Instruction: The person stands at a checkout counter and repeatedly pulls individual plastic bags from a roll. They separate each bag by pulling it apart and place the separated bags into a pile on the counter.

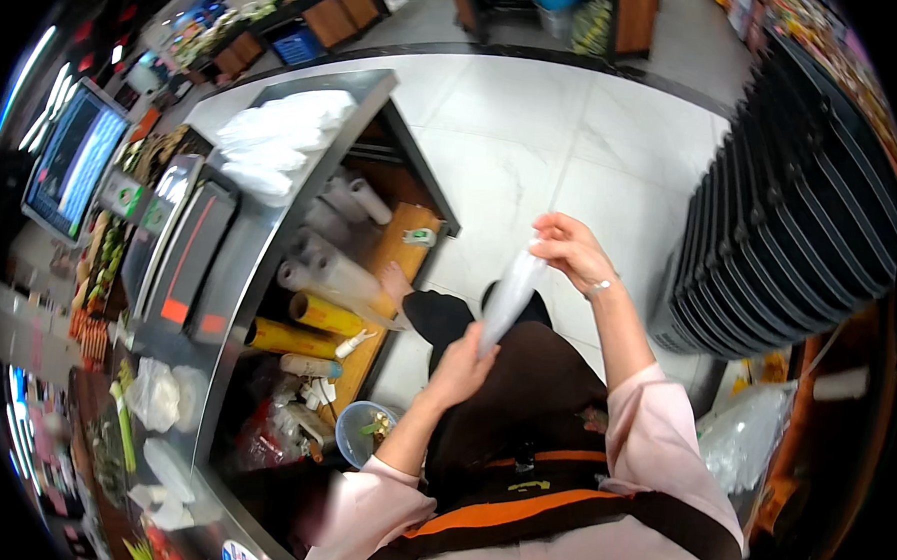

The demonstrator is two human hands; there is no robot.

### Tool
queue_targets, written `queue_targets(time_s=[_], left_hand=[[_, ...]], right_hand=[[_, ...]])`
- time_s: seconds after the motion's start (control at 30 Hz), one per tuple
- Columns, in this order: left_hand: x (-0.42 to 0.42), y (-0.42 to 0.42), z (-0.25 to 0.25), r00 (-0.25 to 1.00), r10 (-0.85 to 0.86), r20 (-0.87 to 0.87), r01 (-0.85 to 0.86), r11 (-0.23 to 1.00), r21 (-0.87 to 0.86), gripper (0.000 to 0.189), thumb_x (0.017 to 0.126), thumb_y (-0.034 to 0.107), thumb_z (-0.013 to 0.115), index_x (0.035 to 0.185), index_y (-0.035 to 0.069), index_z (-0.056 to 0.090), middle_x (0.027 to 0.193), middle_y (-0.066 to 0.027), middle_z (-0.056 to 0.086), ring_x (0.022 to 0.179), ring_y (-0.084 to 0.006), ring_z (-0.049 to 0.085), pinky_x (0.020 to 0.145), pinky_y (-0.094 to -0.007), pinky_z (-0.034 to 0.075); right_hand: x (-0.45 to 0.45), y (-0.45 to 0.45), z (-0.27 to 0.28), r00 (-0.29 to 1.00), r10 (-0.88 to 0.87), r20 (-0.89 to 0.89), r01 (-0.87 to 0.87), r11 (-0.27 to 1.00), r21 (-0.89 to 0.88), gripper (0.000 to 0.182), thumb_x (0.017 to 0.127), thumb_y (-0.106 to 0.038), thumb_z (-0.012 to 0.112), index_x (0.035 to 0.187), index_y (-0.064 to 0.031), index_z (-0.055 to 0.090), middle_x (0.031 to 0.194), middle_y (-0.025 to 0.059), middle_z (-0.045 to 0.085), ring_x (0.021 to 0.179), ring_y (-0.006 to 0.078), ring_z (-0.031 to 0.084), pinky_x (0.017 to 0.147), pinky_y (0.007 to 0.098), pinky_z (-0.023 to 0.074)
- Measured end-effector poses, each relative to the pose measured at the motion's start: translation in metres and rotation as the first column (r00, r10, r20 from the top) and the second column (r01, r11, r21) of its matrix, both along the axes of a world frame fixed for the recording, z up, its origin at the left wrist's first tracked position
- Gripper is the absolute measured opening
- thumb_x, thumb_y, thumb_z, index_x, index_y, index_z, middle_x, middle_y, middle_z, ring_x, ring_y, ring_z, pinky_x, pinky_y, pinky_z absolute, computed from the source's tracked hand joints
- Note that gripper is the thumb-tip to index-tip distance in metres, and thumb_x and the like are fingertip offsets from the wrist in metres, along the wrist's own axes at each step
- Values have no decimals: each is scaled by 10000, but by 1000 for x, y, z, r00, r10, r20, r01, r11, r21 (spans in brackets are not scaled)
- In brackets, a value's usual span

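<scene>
A narrow, folded strip of whitish plastic, likely a plastic bag [511, 298], stretches slantwise in front of my apron. Its lower end is gripped in my left hand [456, 367]. My right hand [576, 253] holds the upper end between thumb and fingers. Motion blurs the strip a little. On the steel counter [259, 230] to the left lies a stack of similar white folded bags [282, 141], apart from both hands.
Under the counter, a wooden shelf [409, 237] holds clear plastic rolls [333, 264] and yellow rolls [327, 312]. A scale [194, 258] and a monitor [76, 160] stand left. Below is a small bin [359, 426]. Stacked black baskets [789, 220] rise on the right.
</scene>
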State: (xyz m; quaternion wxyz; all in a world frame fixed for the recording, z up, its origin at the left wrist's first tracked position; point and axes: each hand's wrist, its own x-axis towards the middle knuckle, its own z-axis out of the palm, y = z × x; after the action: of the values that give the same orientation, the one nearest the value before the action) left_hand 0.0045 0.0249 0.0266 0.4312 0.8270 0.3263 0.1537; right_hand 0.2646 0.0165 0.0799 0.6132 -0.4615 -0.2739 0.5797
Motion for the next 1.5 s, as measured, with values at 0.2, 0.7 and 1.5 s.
queue_targets(time_s=[0.2,0.7,1.5], left_hand=[[-39,44,13,969,187,160,-157,970,-188,191,950,211,491,968,25,530,760,-46,590,684,-127,560,637,-293,456],[-63,346,323,616,659,432,-763,635,120,457,854,416,619,857,-33,532,730,-70,603,506,-128,561,429,-260,437],[-56,425,291,610,791,-55,-538,463,704,729,826,629,504,1293,69,511,1190,-303,529,1154,-374,512,966,-387,406]], right_hand=[[-4,3,-28,996,-26,-87,31,998,55,392,803,-132,672,1160,-49,533,1037,54,583,940,140,571,804,283,487],[29,191,-67,991,41,127,-19,986,-168,205,853,-202,619,1006,-70,583,933,10,633,783,93,593,687,240,509],[-73,473,141,676,278,682,-420,906,47,1348,512,-799,649,1348,179,244,1388,337,316,1311,366,357,1058,366,322]])
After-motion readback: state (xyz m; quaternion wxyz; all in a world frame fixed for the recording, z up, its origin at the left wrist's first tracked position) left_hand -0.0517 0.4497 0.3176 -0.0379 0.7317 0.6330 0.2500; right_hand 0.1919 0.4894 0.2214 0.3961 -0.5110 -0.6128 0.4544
